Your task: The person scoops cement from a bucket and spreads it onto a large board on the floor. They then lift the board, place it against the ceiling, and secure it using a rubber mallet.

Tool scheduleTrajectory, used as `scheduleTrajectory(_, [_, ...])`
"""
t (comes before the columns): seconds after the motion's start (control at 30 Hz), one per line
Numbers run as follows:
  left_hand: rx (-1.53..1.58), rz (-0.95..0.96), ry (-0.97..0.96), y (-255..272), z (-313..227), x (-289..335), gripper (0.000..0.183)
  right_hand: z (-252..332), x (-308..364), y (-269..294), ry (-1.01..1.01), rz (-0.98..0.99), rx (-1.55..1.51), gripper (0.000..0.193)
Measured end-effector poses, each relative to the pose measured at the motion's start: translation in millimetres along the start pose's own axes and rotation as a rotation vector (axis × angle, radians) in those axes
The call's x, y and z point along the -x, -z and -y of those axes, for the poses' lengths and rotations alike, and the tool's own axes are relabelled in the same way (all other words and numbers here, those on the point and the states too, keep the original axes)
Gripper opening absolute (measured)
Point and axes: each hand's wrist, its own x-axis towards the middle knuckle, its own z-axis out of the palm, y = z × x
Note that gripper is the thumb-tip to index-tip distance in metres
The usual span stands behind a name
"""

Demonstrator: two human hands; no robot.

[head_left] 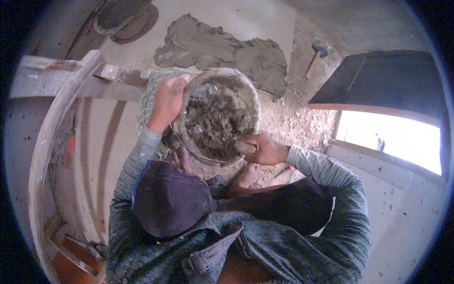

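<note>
A round bucket [255, 102] stands between my feet, tilted a little, its wall smeared with grey. Wet grey mortar [215, 118] lies inside it. My left hand [169, 98] grips the bucket's rim at the left, thumb along the edge. At the near right rim, my right hand [268, 149] is closed round a thick wooden handle [246, 147], which looks like a trowel's. The tool's working end cannot be made out against the mortar.
Beyond the bucket, mortar is spread [203, 45] on a pale tile or slab [255, 21]. A hammer [316, 59] lies on rubble to the right. Wooden beams [52, 75] stand at left. A dark round container [120, 16] sits far left; a dark panel [373, 78] stands right.
</note>
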Motion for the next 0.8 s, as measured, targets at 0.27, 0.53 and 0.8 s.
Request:
scheduleTrajectory(0.27, [0.017,-0.002,0.139,20.3,24.1,-5.9,0.047,21.8,13.4,29.6,-0.033,0.01,-0.203,0.032])
scheduleTrajectory(0.53, [0.491,0.021,0.437,39.9,61.5,-7.9,0.041,35.5,31.2,75.9,0.004,-0.27,-0.102,0.036])
scheduleTrajectory(0.8, [0.298,0.041,0.434,49.6,67.8,-9.2,0.04,5.8,23.0,161.2,-0.276,-0.609,0.158,0.043])
